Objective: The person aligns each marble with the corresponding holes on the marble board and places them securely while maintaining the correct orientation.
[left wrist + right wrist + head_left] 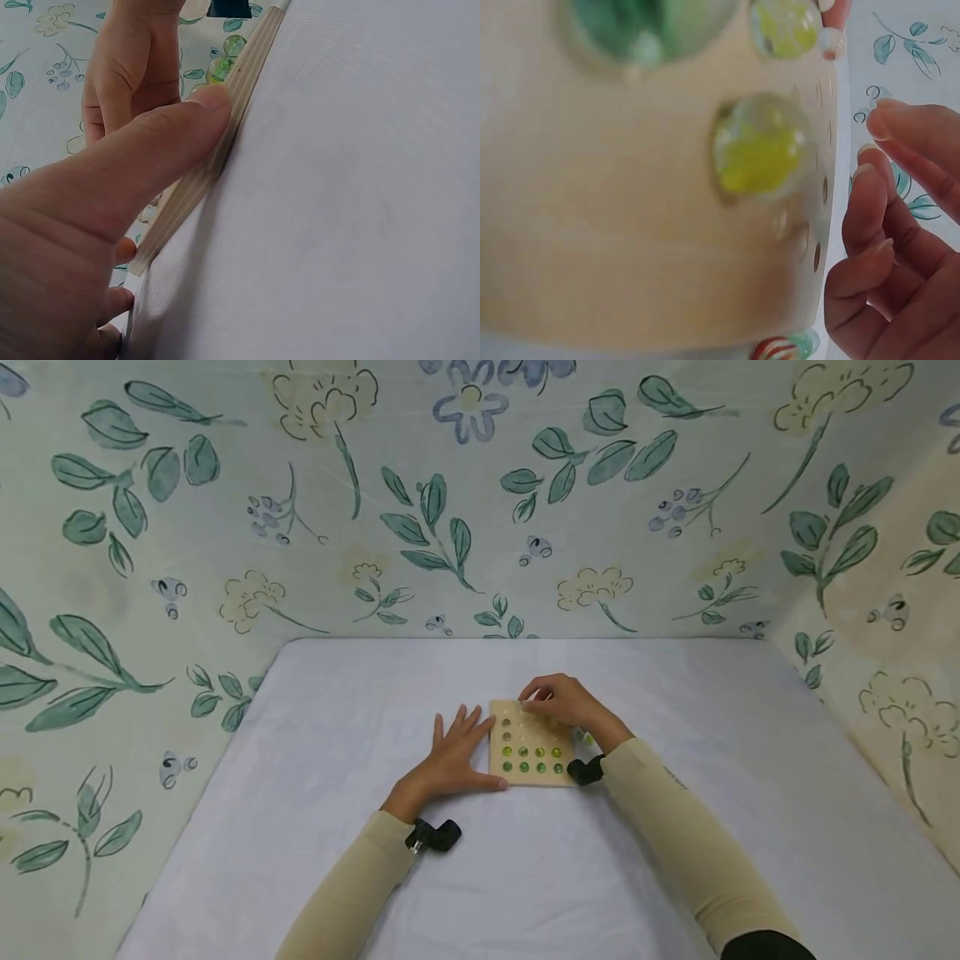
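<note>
A square wooden board (532,781) with round holes lies on the white cloth. Green marbles (524,767) fill its nearest row, yellow-green marbles (522,752) the row behind, and clear marbles (506,723) sit at the far left. My left hand (447,760) rests at the board's left side, fingers spread, thumb along the near edge. Over the far part is my right hand (566,702), covering some holes. In the right wrist view, its thumb (919,127) and loosely bent fingers are slightly apart, with nothing visible between them.
Loose marbles lie beside the board's right edge, partly hidden by the right wrist; one is a red-and-white swirled marble (771,349). White cloth (360,710) covers the table. Patterned fabric (465,527) rises behind and at both sides.
</note>
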Demonstrator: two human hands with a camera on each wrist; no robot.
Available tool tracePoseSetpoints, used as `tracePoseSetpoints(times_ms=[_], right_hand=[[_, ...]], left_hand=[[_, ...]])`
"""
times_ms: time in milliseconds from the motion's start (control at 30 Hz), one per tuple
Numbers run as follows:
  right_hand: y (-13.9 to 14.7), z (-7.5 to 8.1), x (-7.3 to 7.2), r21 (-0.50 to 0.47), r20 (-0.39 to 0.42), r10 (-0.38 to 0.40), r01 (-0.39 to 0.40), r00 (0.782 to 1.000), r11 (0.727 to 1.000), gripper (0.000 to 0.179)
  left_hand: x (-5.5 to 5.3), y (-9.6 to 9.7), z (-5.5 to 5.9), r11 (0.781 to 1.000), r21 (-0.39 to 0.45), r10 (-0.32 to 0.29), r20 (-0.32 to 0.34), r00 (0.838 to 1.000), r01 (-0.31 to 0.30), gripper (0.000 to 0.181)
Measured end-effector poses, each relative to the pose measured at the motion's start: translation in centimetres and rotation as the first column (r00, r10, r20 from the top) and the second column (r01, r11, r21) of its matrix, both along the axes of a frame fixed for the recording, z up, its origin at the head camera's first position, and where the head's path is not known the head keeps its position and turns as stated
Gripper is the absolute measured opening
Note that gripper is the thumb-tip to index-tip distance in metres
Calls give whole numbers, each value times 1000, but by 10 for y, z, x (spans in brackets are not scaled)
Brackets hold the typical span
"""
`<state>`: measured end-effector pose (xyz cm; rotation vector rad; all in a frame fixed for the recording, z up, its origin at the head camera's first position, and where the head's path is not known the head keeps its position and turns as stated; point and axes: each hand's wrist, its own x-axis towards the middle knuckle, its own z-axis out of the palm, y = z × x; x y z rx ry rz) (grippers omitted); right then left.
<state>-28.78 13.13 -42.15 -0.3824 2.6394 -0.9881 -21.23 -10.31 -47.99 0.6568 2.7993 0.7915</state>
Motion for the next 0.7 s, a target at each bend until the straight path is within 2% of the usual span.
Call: tracePoseSetpoints(times_ms=[100,233,500,700], right_hand=[[-4,0,0,-4,13,22,-22,1000,1000,20],[-9,1,1,-7,-8,35,-35,999,999,18],[-17,2,2,-19,-2,-5,5,1000,1000,18],[-23,1,4,-19,13,-2,2,1000,1000,19]], left_hand=[[0,0,0,1000,-4,-5,-1,1000,5,111],[0,-1,0,1000,-3,-8,-3,1000,8,111],[0,-1,0,1000,-6,-12,6,1000,12,111],[-1,-1,1,1000,-10,-19,6,1000,19,110]])
